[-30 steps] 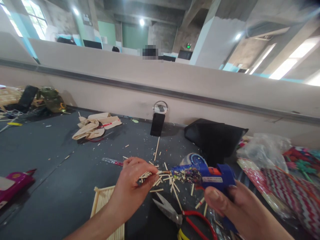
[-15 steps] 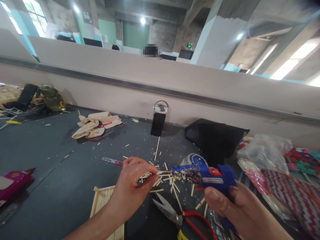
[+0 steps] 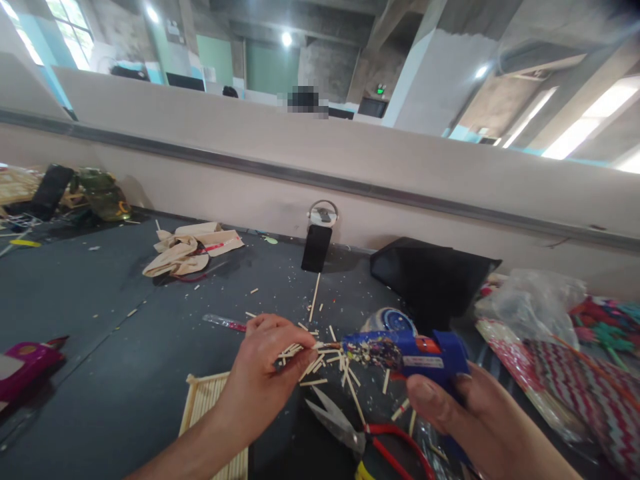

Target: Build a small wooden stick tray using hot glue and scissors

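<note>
My right hand (image 3: 465, 413) is wrapped round a blue hot glue gun (image 3: 423, 360), its barrel crusted with glue and wood bits and its nozzle pointing left. My left hand (image 3: 280, 353) is closed in a pinch on a small pale wooden stick (image 3: 319, 345), most of which the fingers hide. The nozzle tip is at the stick's end, right by my fingertips. Beneath my left forearm lies a panel of wooden sticks (image 3: 207, 393), partly covered. Scissors (image 3: 340, 427) with red handles lie partly spread below the glue gun.
Cut stick pieces (image 3: 350, 373) litter the table around a roll of tape (image 3: 393, 321). A phone (image 3: 317, 248) leans at the partition. Crumpled brown paper (image 3: 190, 250) lies at the back left, a purple glue gun (image 3: 30, 367) at left, a black bag (image 3: 435, 273) and plastic packets (image 3: 530, 320) at right.
The glue gun and my right hand have shifted very slightly left. My left hand keeps its pinch in nearly the same place.
</note>
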{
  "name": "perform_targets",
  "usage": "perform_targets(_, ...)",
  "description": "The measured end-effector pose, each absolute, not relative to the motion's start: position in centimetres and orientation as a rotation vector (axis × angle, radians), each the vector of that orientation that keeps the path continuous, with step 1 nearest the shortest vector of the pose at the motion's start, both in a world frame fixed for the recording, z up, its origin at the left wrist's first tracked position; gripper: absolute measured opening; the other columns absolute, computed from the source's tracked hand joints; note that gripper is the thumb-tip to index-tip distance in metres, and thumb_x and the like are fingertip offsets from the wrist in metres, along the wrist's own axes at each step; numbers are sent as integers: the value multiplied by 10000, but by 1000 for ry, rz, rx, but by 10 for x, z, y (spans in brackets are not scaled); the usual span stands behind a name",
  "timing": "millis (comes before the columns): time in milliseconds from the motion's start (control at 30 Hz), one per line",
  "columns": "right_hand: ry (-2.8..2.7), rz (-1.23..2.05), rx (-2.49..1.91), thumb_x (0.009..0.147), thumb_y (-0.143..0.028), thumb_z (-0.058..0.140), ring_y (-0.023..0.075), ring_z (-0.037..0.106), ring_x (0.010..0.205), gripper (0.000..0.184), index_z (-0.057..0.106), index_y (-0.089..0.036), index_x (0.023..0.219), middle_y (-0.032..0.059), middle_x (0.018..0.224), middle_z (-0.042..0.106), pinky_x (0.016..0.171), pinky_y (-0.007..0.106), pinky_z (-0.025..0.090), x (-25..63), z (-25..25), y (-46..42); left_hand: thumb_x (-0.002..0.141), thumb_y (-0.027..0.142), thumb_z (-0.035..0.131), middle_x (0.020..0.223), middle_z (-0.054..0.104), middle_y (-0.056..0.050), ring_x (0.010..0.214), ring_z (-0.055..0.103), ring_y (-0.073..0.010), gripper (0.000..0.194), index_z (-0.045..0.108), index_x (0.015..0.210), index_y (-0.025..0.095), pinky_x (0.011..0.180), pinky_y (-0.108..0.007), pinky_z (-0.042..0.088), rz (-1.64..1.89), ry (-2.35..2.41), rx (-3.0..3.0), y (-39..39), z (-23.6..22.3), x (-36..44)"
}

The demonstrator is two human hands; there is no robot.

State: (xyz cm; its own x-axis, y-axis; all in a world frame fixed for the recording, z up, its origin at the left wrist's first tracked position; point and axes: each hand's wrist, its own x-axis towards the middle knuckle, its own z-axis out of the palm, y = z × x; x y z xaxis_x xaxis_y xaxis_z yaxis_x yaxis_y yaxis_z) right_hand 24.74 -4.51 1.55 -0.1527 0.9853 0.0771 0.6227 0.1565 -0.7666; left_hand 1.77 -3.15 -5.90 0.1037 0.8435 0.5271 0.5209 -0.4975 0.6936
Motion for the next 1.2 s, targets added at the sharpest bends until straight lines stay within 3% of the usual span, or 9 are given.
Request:
perform_targets(267,-1820,839,-1559,799,-675,512,139,484,464,519,520,-224,544,-13,487,515,422,220,423,253,11,-43,829,152,654,767,680,66,764,607,-136,100,630,816,248,825,-321,365,1331,1355,2024,-30,-59,15)
perform_targets(400,-1828,921,-1521,831,-705,423,121,439,469,596,521,-207,519,-8,511,504,434,218,372,256,13,-42,850,173,626,777,694,54,769,615,-137,78,642,821,244,811,-310,381,1326,1356,1999,-31,-56,15)
perform_targets(667,-1743,1195,-1507,808,-672,509,164,580,562,474,672,-235,725,9,627,630,478,223,465,252,13,-50,873,231,604,779,696,39,751,625,-132,73,662,829,235,752,-281,421,1284,1300,1930,-38,-50,16)
perform_targets(833,-1725,1091,-1487,807,-615,563,187,636,656,397,680,-238,761,13,725,689,551,233,519,254,11,-54,879,218,597,802,693,33,775,618,-130,73,661,846,233,748,-272,420,1284,1284,1942,-41,-51,16)
perform_targets(1000,-1660,969,-1551,793,-574,606,184,613,586,370,656,-216,716,8,618,656,568,252,542,256,8,-57,889,228,585,816,690,28,792,611,-133,84,668,875,239,750,-271,418,1256,1281,1951,-43,-50,16)
perform_targets(1133,-1566,999,-1515,759,-554,657,190,638,644,333,664,-222,770,10,678,672,680,267,571,253,7,-59,892,229,580,810,687,25,789,609,-133,92,668,867,239,750,-270,416,1248,1276,1957,-43,-49,16)
perform_targets(1200,-1538,1052,-1500,759,-562,652,197,655,661,340,660,-223,773,11,678,677,652,260,578,251,7,-60,890,228,584,805,684,23,785,609,-135,89,671,872,241,749,-271,416,1256,1272,1957,-43,-49,17)
